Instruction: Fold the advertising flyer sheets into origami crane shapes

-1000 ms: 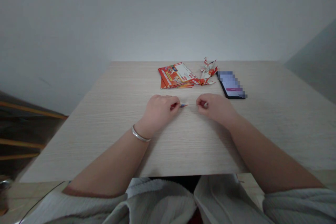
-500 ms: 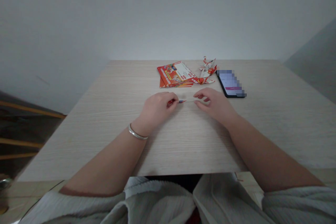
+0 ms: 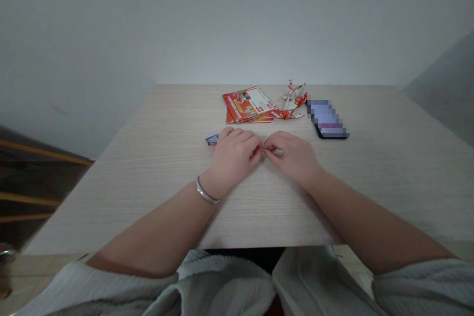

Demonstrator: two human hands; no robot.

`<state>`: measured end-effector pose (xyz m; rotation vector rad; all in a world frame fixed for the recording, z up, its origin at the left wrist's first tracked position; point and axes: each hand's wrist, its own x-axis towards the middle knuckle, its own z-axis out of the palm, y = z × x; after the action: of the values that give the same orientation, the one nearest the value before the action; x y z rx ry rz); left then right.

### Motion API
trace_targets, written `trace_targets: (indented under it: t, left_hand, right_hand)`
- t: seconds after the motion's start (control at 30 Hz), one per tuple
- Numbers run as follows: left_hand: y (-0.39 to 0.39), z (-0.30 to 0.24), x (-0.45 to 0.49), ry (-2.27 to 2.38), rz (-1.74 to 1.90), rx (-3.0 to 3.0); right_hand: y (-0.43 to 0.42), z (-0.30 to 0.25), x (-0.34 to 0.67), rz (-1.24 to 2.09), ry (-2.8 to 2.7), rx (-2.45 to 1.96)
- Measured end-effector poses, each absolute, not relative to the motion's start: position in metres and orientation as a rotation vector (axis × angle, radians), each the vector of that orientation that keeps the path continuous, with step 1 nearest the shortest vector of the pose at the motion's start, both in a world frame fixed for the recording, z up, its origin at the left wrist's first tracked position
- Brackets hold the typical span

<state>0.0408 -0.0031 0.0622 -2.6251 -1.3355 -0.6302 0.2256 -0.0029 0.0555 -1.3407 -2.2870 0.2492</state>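
A folded piece of printed paper is mostly covered by my fingers; a blue, patterned corner sticks out to the left of my left hand. That hand is closed around the paper, with its fingers curled over it. Close against it, my right hand pinches thumb and forefinger together, and a bit of red shows between them. The fingertips of both hands meet just above the table. How the paper is folded inside my hands is hidden.
Behind my hands lies a stack of orange-red printed sheets. Folded red-and-white paper figures stand to its right, beside a black phone with its screen lit. The table meets a grey wall at the back.
My right hand has moved left and closed from an apart position to a pinch against the left hand. The paper's blue corner now shows on the left side of my left hand.
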Motion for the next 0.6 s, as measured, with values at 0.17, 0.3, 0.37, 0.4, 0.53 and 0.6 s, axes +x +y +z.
trace_targets:
  t: [0.17,0.3,0.37,0.4,0.53,0.6]
  left_hand:
    - [0.001,0.059,0.038,-1.279,-0.582,-2.651]
    - [0.003,0.058,0.035,-1.245,-0.541,-2.675]
    - [0.003,0.058,0.033,-1.252,-0.535,-2.680]
    - [0.004,0.058,0.032,-1.254,-0.533,-2.682]
    - [0.006,0.059,0.027,-1.249,-0.529,-2.694]
    - [0.007,0.059,0.024,-1.264,-0.513,-2.686]
  right_hand:
    - [0.001,0.054,0.229,0.291,-2.355,-1.303]
    - [0.004,0.054,0.238,0.345,-2.413,-1.234]
    - [0.005,0.053,0.243,0.370,-2.422,-1.199]
    - [0.006,0.052,0.246,0.386,-2.423,-1.184]
    - [0.011,0.049,0.257,0.443,-2.438,-1.166]
    - [0.014,0.047,0.263,0.452,-2.452,-1.166]
